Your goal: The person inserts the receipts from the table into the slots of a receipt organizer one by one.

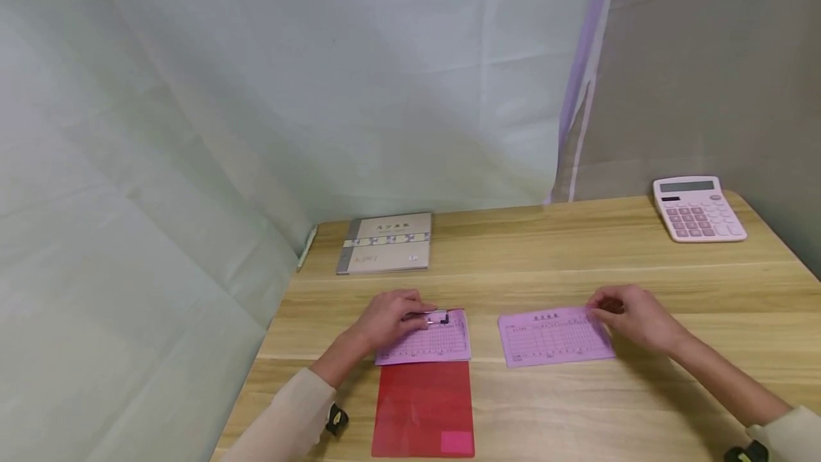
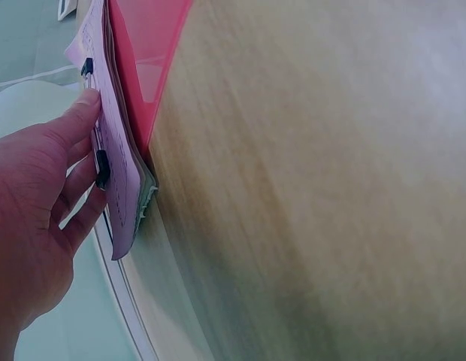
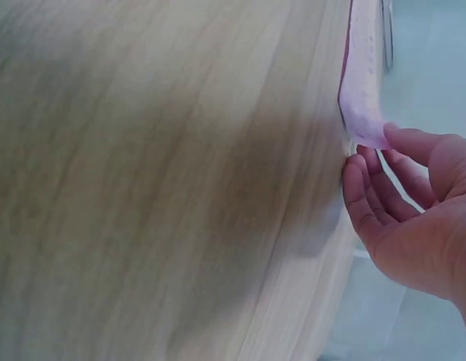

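Note:
A red clipboard (image 1: 420, 401) lies on the table with a stack of pink printed forms (image 1: 442, 343) on its upper part. Across the forms' top edge is a metal clip (image 1: 439, 317) with black ends. My left hand (image 1: 393, 316) grips this clip, its thumb on the metal bar in the left wrist view. Right of the clipboard is a separate pink form (image 1: 551, 339), flat for most of its length. My right hand (image 1: 641, 316) pinches its upper right corner between thumb and fingers; in the right wrist view that end of the paper (image 3: 364, 113) bends slightly.
A grey-and-cream notebook (image 1: 388, 242) with a patterned band lies toward the back left, and a pen (image 1: 306, 248) sits by the table's left edge. At the back right stands a pink calculator (image 1: 699, 211). Pale curtains (image 1: 417, 91) hang behind the wooden table (image 1: 513, 248).

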`<state>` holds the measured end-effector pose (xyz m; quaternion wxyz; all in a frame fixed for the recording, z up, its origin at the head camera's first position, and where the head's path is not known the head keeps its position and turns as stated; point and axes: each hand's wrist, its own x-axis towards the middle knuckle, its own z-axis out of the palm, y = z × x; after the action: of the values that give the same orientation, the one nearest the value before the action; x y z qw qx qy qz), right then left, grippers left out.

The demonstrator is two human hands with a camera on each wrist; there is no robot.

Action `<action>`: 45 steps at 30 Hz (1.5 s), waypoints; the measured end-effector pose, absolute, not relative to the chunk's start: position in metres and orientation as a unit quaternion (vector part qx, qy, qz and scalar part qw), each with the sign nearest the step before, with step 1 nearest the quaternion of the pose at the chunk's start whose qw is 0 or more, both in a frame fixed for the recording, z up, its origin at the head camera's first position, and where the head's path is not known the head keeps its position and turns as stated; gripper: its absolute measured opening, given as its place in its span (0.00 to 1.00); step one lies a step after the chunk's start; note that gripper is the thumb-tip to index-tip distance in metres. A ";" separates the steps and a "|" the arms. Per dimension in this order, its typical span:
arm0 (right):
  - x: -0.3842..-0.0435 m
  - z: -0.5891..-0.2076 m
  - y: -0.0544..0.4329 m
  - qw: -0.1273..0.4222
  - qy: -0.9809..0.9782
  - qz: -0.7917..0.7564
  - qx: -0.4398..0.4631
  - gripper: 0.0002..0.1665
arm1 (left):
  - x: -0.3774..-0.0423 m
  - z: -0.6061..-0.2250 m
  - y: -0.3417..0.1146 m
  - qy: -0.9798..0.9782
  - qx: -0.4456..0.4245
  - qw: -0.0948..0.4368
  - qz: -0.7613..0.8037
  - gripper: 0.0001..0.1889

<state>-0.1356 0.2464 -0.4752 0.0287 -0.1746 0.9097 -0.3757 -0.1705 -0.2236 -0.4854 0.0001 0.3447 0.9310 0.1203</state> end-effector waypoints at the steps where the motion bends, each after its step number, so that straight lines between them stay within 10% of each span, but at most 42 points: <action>1: -0.136 -0.475 0.247 0.032 0.911 -0.374 -0.171 0.02 | -0.170 -0.486 -0.224 0.931 0.344 0.000 0.121 0.18; 12: -0.141 -0.472 0.243 0.009 0.915 -0.367 -0.168 0.03 | -0.170 -0.486 -0.224 0.932 0.342 -0.002 0.122 0.17; 33: -0.157 -0.463 0.130 0.177 0.803 -0.548 -0.153 0.06 | -0.172 -0.486 -0.223 0.930 0.348 0.001 0.117 0.18; 45: -0.155 -0.473 0.101 0.087 0.866 -0.440 -0.221 0.01 | -0.171 -0.485 -0.223 0.931 0.346 0.004 0.116 0.18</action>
<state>-0.1552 0.1008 -0.4725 0.0873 -0.2207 0.8658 -0.4405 -0.1707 -0.2232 -0.4853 0.0044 0.3459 0.9311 0.1158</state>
